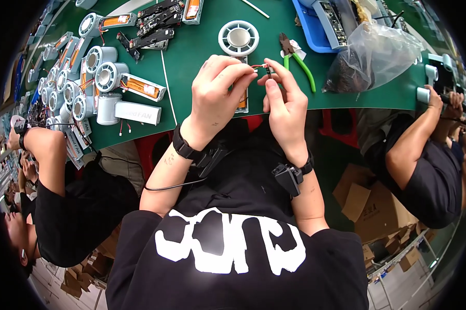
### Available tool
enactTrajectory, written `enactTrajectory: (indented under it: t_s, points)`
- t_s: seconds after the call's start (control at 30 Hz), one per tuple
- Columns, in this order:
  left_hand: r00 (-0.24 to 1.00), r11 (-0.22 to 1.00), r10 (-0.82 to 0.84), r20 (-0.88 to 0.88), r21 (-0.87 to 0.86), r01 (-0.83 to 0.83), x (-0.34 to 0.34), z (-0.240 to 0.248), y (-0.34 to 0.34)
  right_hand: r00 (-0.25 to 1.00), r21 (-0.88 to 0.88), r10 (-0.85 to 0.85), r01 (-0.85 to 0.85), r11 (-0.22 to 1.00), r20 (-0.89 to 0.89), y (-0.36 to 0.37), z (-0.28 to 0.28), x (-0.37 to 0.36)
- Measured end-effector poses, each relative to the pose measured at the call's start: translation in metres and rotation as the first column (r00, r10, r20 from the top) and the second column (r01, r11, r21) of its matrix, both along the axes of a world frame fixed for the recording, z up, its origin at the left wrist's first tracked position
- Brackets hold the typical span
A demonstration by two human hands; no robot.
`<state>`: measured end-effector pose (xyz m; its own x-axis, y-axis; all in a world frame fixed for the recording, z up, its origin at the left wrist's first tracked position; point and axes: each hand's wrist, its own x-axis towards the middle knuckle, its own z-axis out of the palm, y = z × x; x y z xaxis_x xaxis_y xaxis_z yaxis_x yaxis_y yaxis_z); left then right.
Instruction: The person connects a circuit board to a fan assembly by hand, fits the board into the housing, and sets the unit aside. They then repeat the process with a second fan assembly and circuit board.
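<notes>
Over the near edge of the green table, my left hand (215, 90) is closed, pinching thin red wires (257, 66) between thumb and forefinger. My right hand (286, 103) is closed on a small dark circuit board (268, 71), where the wires end at a pale connector. Beneath both hands lies a handheld fan (238, 39). Its round pale-grey head shows beyond my fingers, while most of its handle is hidden. Just right of my right hand are side cutters (299, 61) with green grips, partly on a scrap of white paper.
Several fan bodies (109, 76) with orange batteries crowd the left. Black circuit boards (153, 26) are heaped at the back. A blue tray (315, 31) and a clear plastic bag (372, 57) stand at the right. Co-workers sit on both sides; a cardboard box (380, 209) is at lower right.
</notes>
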<state>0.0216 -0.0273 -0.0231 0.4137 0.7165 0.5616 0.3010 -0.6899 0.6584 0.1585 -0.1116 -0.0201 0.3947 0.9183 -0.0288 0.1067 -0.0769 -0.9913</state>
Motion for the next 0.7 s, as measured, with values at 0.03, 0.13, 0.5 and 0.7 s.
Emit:
enactTrajectory:
  t_s: [0.03, 0.13, 0.5, 0.7]
  points:
    - [1.0, 1.0, -0.001, -0.01, -0.021, 0.001, 0.0, 0.0, 0.001, 1.0, -0.011, 0.011, -0.011, 1.0, -0.024, -0.002, 0.0, -0.001]
    - [0.994, 0.996, -0.045, -0.096, 0.073, 0.053, 0.001, 0.004, 0.009, 0.997, -0.034, 0.034, -0.036, 0.999, -0.073, -0.004, 0.001, -0.002]
    - [0.946, 0.925, -0.082, -0.315, 0.33, 0.19, -0.005, 0.007, 0.03, 0.999, 0.011, -0.015, 0.014, 1.0, 0.032, 0.0, 0.001, -0.007]
    - [0.917, 0.906, -0.098, -0.386, 0.347, 0.243, -0.004, 0.011, 0.034, 0.967, 0.11, -0.025, -0.003, 0.994, 0.254, 0.003, -0.004, -0.008]
